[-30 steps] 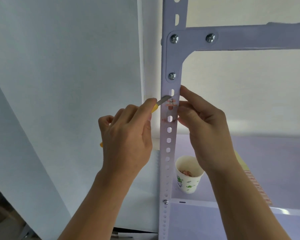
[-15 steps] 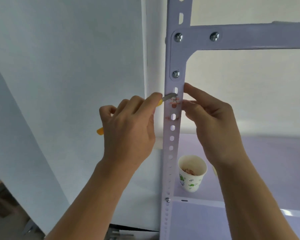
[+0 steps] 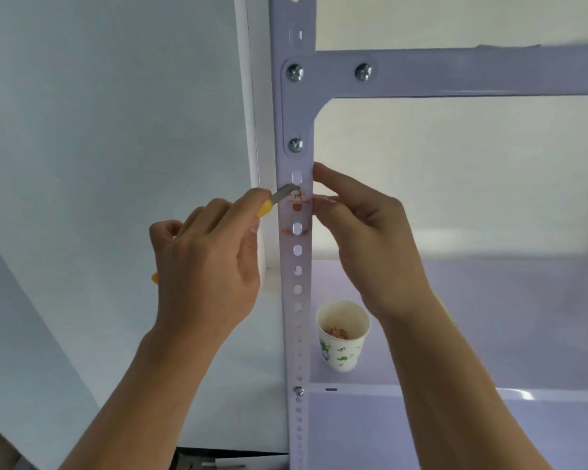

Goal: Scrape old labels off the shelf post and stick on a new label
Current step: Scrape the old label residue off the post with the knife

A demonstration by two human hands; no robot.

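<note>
A pale perforated shelf post (image 3: pixel 297 286) runs up the middle of the view. Orange-brown remains of an old label (image 3: pixel 298 197) cling to it just below a slot, with fainter traces lower down. My left hand (image 3: pixel 207 259) grips a yellow-handled scraper knife (image 3: pixel 279 197), whose metal blade tip lies against the label remains. My right hand (image 3: pixel 364 232) holds the post's right edge at the same height, fingertips curled onto it beside the label.
A paper cup (image 3: pixel 342 335) with green print holds label scraps and stands on the shelf board (image 3: pixel 489 334) right of the post. A cross beam (image 3: pixel 455 74) is bolted to the post above. A white wall panel (image 3: pixel 99 130) fills the left side.
The blade tip has crept slightly rightward along the label remains. Both hands keep their grips, and the view has shifted a little.
</note>
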